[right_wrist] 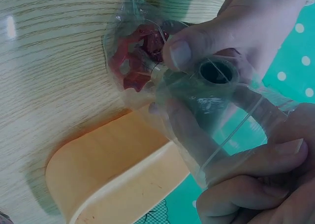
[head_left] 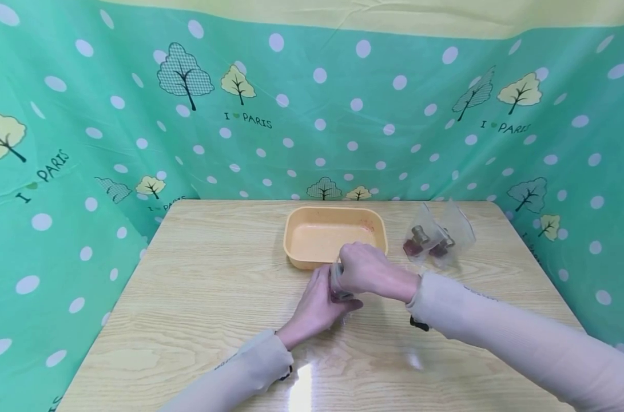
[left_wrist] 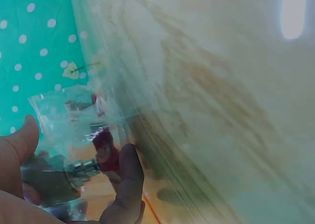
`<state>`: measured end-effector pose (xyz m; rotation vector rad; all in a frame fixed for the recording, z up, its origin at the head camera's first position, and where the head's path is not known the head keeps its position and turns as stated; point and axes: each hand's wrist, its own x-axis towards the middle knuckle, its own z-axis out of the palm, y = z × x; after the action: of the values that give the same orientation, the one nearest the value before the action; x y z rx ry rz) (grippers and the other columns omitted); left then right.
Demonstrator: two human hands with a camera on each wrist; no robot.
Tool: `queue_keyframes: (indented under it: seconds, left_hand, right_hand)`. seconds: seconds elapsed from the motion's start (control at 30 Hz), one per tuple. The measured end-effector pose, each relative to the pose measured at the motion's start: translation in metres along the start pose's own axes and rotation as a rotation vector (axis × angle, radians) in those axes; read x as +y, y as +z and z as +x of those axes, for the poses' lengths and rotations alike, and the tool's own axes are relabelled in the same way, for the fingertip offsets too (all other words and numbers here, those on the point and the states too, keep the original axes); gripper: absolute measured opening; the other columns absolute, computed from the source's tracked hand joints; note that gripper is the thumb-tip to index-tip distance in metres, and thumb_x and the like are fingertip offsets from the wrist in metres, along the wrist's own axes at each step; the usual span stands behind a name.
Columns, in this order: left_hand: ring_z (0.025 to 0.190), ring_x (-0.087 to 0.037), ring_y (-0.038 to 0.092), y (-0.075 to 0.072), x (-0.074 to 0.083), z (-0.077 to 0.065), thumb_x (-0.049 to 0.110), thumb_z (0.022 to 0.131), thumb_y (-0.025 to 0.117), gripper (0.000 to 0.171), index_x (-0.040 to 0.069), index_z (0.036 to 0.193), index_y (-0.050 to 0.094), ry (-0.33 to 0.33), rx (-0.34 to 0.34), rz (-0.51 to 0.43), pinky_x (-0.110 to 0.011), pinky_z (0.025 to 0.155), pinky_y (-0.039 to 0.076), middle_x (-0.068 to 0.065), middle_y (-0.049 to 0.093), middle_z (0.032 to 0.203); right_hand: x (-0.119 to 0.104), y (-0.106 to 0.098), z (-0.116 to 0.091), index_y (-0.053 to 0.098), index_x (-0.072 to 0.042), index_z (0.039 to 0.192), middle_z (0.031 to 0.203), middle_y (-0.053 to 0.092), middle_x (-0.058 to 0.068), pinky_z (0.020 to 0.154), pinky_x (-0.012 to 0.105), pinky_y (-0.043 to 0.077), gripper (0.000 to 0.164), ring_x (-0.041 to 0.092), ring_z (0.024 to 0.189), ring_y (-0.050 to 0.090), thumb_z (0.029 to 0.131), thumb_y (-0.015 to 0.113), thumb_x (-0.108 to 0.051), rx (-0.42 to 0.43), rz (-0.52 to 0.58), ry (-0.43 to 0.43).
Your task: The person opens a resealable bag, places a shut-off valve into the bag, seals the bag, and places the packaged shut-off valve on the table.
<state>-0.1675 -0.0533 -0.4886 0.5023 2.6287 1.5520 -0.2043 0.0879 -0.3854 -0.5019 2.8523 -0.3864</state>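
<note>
Over the table, just in front of the tray, my left hand holds a clear zip bag with a metal valve inside. The valve has a red handwheel, seen through the plastic in the right wrist view. The left thumb presses on the bag beside the valve body. My right hand pinches the bag near its zip edge with curled fingers. In the left wrist view the grey valve body lies between left thumb and fingers. In the head view both hands mostly hide the bag.
A shallow peach-coloured plastic tray stands at the back middle of the wooden table. Right of it stand two clear bags, a left one and a right one, each holding a metal-and-red part. A green dotted curtain surrounds the table.
</note>
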Motion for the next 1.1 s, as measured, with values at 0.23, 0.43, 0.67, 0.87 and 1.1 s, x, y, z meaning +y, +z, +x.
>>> queue_keyframes:
  seconds: [0.23, 0.43, 0.67, 0.87, 1.1]
  left_hand:
    - [0.129, -0.027, 0.051, -0.001, 0.005, 0.001, 0.035, 0.082, 0.091, 0.084, 0.003, 0.146, 0.047, -0.010, -0.019, 0.012, -0.048, 0.112, 0.044, -0.013, 0.053, 0.140]
    - [0.129, -0.027, 0.051, -0.001, 0.006, 0.001, 0.037, 0.083, 0.090, 0.082, 0.002, 0.144, 0.048, -0.012, -0.015, 0.015, -0.048, 0.111, 0.044, -0.013, 0.053, 0.139]
    - [0.128, -0.027, 0.051, -0.001, 0.005, 0.000, 0.038, 0.084, 0.090, 0.084, 0.001, 0.145, 0.047, -0.016, -0.013, 0.010, -0.049, 0.111, 0.044, -0.013, 0.052, 0.140]
    - [0.126, -0.025, 0.052, -0.004, 0.006, -0.002, 0.040, 0.078, 0.094, 0.091, 0.006, 0.147, 0.045, -0.045, -0.033, 0.031, -0.046, 0.111, 0.044, -0.010, 0.052, 0.139]
    - [0.137, -0.032, 0.046, -0.014, 0.007, -0.004, 0.036, 0.069, 0.100, 0.114, 0.005, 0.156, 0.034, -0.033, -0.114, 0.097, -0.052, 0.116, 0.038, -0.012, 0.047, 0.149]
  right_hand:
    - [-0.001, 0.002, 0.000, 0.048, -0.016, 0.059, 0.058, 0.049, -0.002, 0.046, 0.031, 0.038, 0.025, 0.015, 0.053, 0.045, 0.075, 0.068, -0.013, -0.007, -0.005, 0.031]
    - [-0.002, 0.003, 0.000, 0.051, -0.015, 0.063, 0.060, 0.051, 0.000, 0.046, 0.031, 0.040, 0.024, 0.016, 0.054, 0.047, 0.075, 0.071, -0.012, -0.016, -0.014, 0.046]
    - [-0.003, 0.006, 0.000, 0.051, -0.016, 0.062, 0.059, 0.050, 0.000, 0.044, 0.032, 0.039, 0.026, 0.017, 0.053, 0.046, 0.076, 0.072, -0.014, -0.013, -0.040, 0.051]
    - [-0.003, 0.001, -0.005, 0.049, -0.016, 0.059, 0.057, 0.052, -0.001, 0.043, 0.029, 0.037, 0.025, 0.015, 0.050, 0.048, 0.078, 0.065, -0.010, -0.029, -0.004, 0.007]
    - [-0.001, -0.019, -0.023, 0.056, -0.012, 0.063, 0.056, 0.046, -0.004, 0.045, 0.025, 0.034, 0.028, 0.011, 0.050, 0.043, 0.085, 0.071, -0.007, 0.030, 0.075, -0.112]
